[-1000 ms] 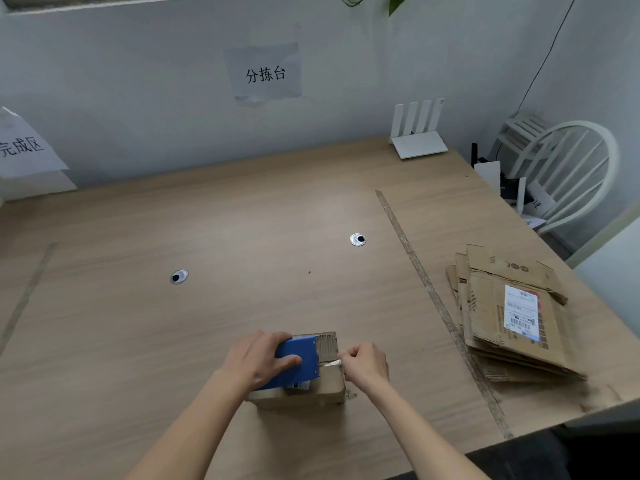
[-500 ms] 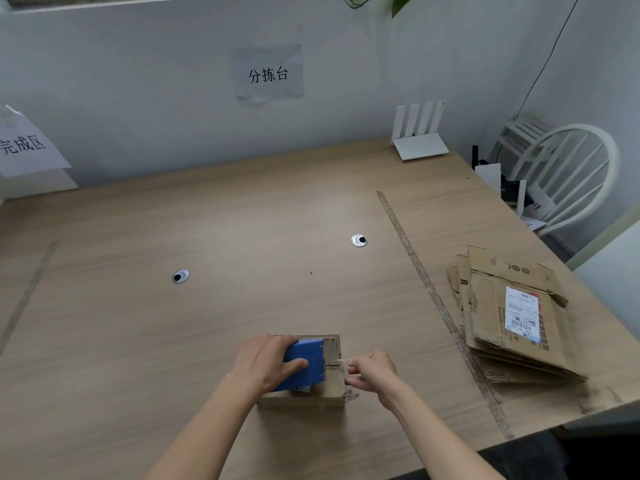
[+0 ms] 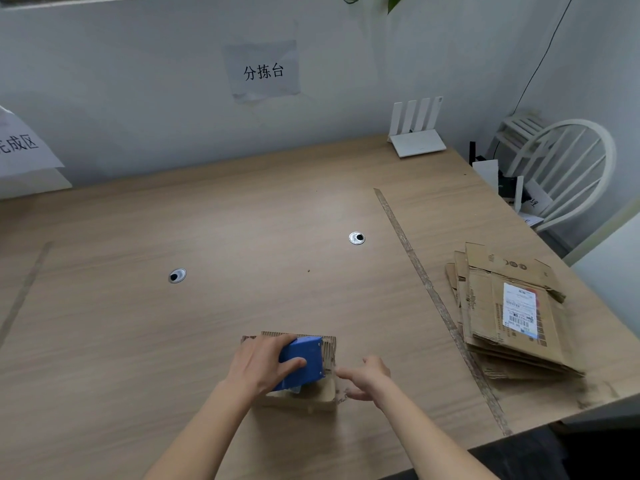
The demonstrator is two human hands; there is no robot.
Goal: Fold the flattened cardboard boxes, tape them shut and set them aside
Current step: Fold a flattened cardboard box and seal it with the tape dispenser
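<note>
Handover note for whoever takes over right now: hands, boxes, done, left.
Left hand grips the blue tape dispenser on top of the small box at the table's near edge.
Right hand is open beside the box's right side, holding nothing.
Flat boxes are stacked on the right of the table.
Done: one box folded.
Left: whether its taping is finished can't be told; set it aside, then do the stack.

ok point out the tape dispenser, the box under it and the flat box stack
tape dispenser [image 3: 306, 358], head view, on its blue side face
box [image 3: 313, 400], head view, on the near edge of its top
flat box stack [image 3: 485, 306], head view, on the bare cardboard left of the white label
</note>
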